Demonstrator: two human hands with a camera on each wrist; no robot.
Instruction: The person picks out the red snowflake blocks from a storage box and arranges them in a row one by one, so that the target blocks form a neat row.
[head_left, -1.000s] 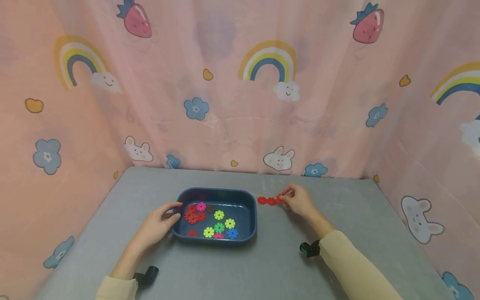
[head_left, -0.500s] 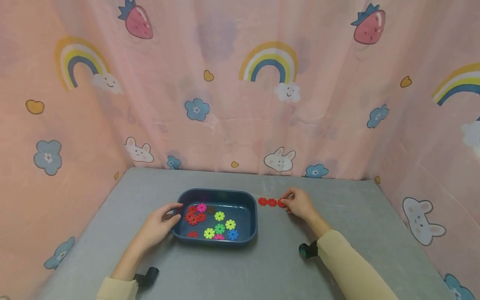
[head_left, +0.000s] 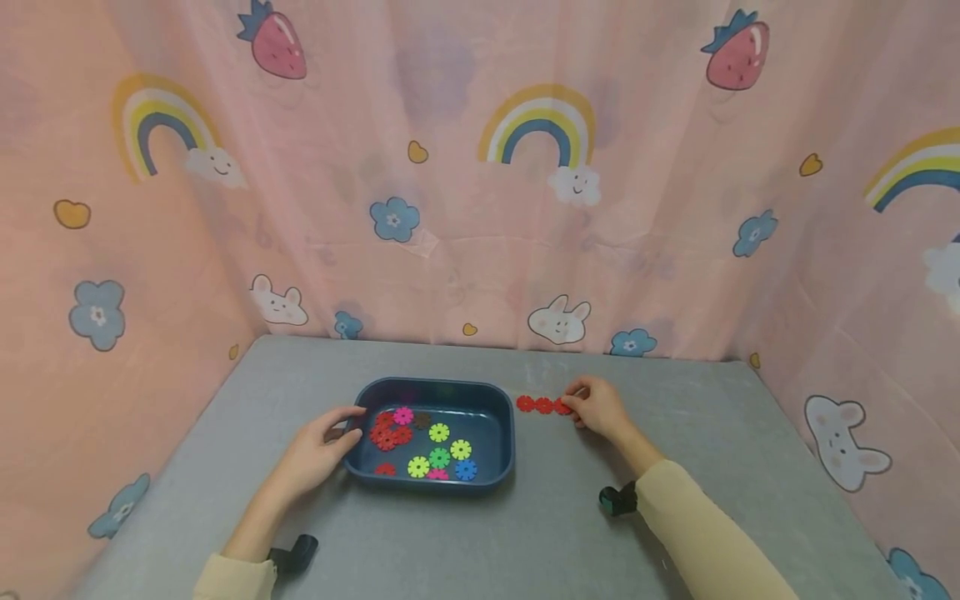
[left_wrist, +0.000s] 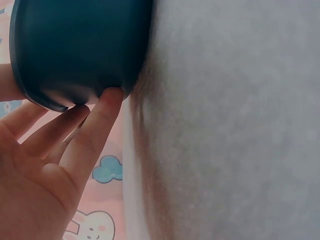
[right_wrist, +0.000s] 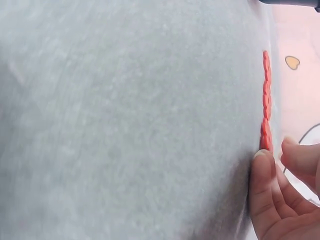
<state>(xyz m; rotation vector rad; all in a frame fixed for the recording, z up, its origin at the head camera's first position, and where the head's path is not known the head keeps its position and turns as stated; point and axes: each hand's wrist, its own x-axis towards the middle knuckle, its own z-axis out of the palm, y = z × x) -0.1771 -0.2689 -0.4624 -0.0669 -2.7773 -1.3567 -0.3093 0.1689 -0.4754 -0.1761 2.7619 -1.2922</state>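
Item: row of three flat, notched, red plastic-looking discs, lying on the grey table, just beyond the right edge of the rectangular dark blue tray, near its far corner.
Change: the third disc, apparently raised a second ago, is now lying flat and seemingly meeting its neighbour; we are judging its placing nearly complete.
Hands: the right hand is touching that disc's right end, fingertips parted; the left hand is gripping the tray's left end, digits spread.
Contents: mixed-colour notched discs are lying in the tray.
Room: we are noting a pink patterned curtain along the table's far edge, and ample space toward its right edge.
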